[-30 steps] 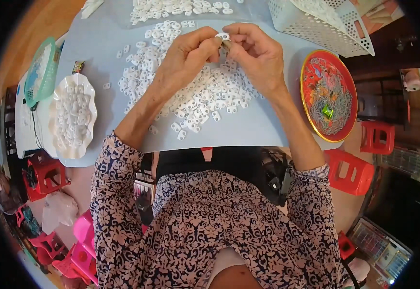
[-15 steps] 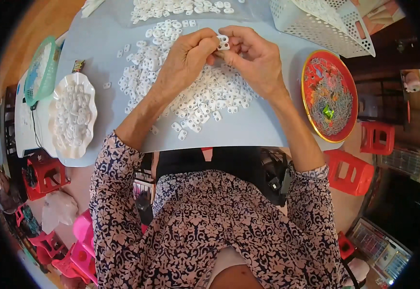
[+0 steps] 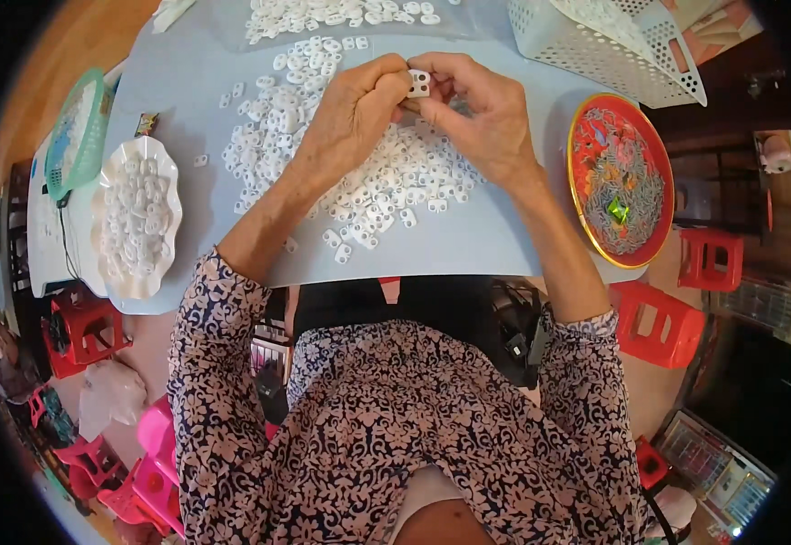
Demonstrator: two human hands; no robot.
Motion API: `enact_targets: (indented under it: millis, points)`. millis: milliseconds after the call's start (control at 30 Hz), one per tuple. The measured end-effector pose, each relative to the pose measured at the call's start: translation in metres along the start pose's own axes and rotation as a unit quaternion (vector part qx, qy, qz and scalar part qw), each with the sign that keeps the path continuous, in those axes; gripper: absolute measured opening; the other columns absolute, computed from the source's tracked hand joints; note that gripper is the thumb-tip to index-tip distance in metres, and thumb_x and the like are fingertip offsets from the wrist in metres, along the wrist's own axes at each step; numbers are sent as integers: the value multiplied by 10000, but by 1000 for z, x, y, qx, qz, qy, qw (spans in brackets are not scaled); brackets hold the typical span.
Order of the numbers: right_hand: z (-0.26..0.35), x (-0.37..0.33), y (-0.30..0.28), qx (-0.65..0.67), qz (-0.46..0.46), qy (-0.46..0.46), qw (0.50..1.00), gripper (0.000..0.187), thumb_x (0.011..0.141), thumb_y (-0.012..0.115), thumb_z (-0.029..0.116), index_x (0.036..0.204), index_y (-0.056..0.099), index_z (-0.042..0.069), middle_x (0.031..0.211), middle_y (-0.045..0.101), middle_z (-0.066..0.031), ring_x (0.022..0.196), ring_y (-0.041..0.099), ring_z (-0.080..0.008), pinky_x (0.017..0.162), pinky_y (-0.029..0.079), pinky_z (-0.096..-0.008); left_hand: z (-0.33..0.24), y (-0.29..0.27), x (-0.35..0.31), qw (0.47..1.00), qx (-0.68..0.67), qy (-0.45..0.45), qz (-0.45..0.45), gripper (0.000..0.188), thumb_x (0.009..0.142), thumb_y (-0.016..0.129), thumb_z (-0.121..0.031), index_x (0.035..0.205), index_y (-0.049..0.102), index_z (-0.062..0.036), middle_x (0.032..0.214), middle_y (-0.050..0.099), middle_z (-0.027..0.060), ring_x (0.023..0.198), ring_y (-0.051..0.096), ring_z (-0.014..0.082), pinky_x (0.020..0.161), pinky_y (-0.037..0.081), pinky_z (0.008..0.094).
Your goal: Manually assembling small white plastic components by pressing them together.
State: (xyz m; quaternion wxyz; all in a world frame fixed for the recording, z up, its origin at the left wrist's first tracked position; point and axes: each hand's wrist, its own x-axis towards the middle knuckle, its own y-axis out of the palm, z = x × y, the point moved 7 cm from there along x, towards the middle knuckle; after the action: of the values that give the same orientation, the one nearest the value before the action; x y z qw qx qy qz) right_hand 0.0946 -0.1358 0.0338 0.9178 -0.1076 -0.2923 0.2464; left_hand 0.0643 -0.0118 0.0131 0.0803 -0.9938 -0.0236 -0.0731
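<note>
Between my two hands, over the far part of a pile, is a small white plastic piece with several round holes point(image 3: 420, 84). My left hand point(image 3: 365, 102) is closed, its thumb and curled fingers pinching the piece's left side. From the other side my right hand point(image 3: 484, 111) grips it between thumb and forefinger. Whether the fingers hide a second small part, I cannot tell. Beneath both hands spreads a heap of loose white two-holed pieces point(image 3: 382, 186) on the grey-blue table point(image 3: 450, 250).
A scalloped white dish point(image 3: 170, 218) of white pieces stands at left, near a green basket point(image 3: 96, 136). At right lie a red tray point(image 3: 577, 213) of small grey metal parts and a perforated white basket point(image 3: 577, 59). A clear bag point(image 3: 341, 18) of white pieces lies at the back.
The white piece has tilted slightly between my fingers, and its face shows at a different angle. Both hands stay in nearly the same place.
</note>
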Motion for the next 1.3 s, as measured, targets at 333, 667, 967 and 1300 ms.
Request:
enact_targets:
  millis: [333,667,967,1300]
  points:
    - [13,0,-4,-82,5,-44,996,245,732,688,13,961,601,15,750,632,-81,644,613,-152,598,501,-261,-5,6,-7,1000,17,14,-2,225,912,408,-162,767,453,4,636,382,23,606,366,87,540,363,259]
    - [16,-1,-4,-104,10,-50,993,202,749,687,21,923,584,11,778,645,-105,652,627,-187,587,501,-283,-4,8,-9,1000,13,13,-14,225,912,409,-160,753,425,-1,620,349,24,597,333,76,519,336,262]
    - [8,0,-6,-42,13,-21,999,143,784,679,43,906,612,5,737,656,-67,624,599,-104,546,473,-231,-9,9,-8,1000,22,-19,-2,236,927,384,-161,757,452,-13,636,403,7,607,378,90,547,368,264]
    - [-9,3,-20,90,-42,101,990,152,866,610,99,980,651,7,740,630,-4,651,538,-37,582,448,-195,-1,5,-4,997,-9,72,-16,240,954,404,-200,881,518,-2,688,500,34,671,467,118,622,415,275]
